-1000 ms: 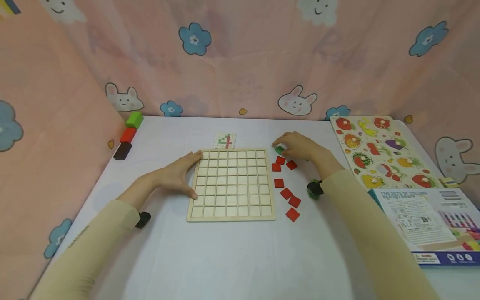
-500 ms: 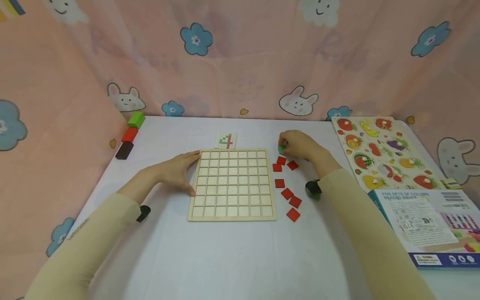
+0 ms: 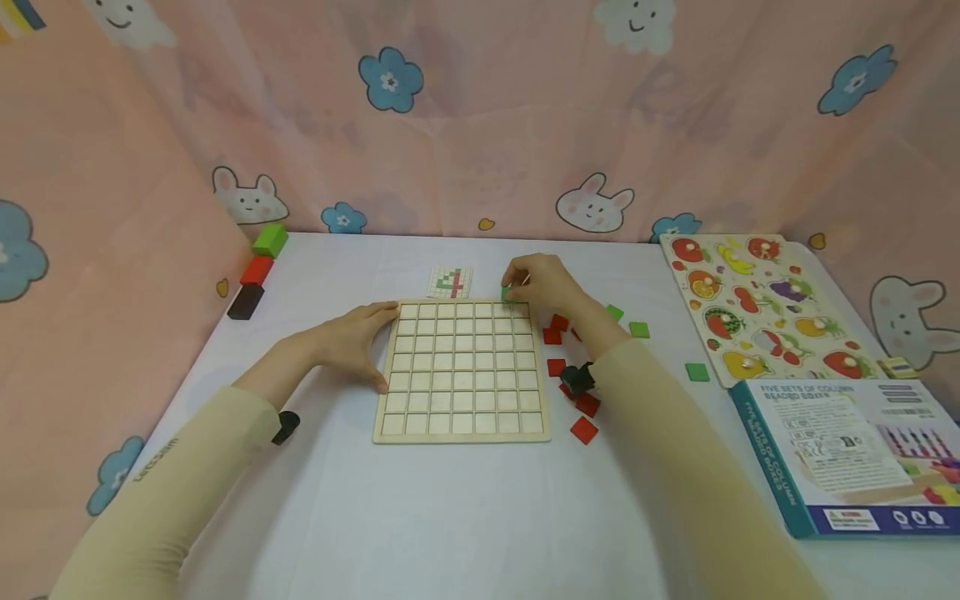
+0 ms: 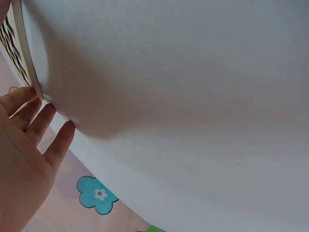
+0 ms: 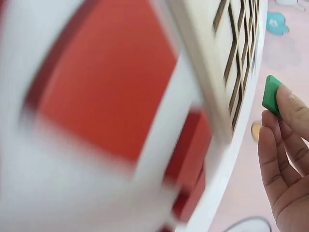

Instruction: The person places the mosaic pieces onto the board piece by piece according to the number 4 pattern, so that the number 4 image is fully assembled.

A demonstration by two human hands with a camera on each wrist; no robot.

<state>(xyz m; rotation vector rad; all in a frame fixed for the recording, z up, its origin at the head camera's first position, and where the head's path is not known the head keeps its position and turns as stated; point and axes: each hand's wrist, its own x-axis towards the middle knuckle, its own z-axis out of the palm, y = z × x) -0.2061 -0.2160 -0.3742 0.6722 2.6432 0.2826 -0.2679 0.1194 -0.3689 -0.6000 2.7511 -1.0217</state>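
Observation:
A pale wooden grid board (image 3: 461, 442) with square cells lies in the middle of the white table. My left hand (image 3: 348, 343) rests against its left edge, thumb and fingers spread apart. In the left wrist view the straight fingers (image 4: 59, 140) touch the board's corner. My right hand (image 3: 546, 282) pinches a small green square tile (image 5: 271, 94) between thumb and fingertips, over the board's far right corner. Several red square tiles (image 3: 584, 430) lie along the right side of the board, some partly hidden by the right wrist.
Loose green tiles (image 3: 697, 372) lie right of the right forearm. A small pattern card (image 3: 450, 282) sits behind the board. Green, red and black blocks (image 3: 246, 302) line the far left edge. A fruit puzzle board (image 3: 765, 308) and a boxed set (image 3: 847, 450) occupy the right side.
My right hand has moved left with the green tile, from beside the red tiles to the board's far right corner. Green tiles formerly under the forearm now show. The left hand stays at the board.

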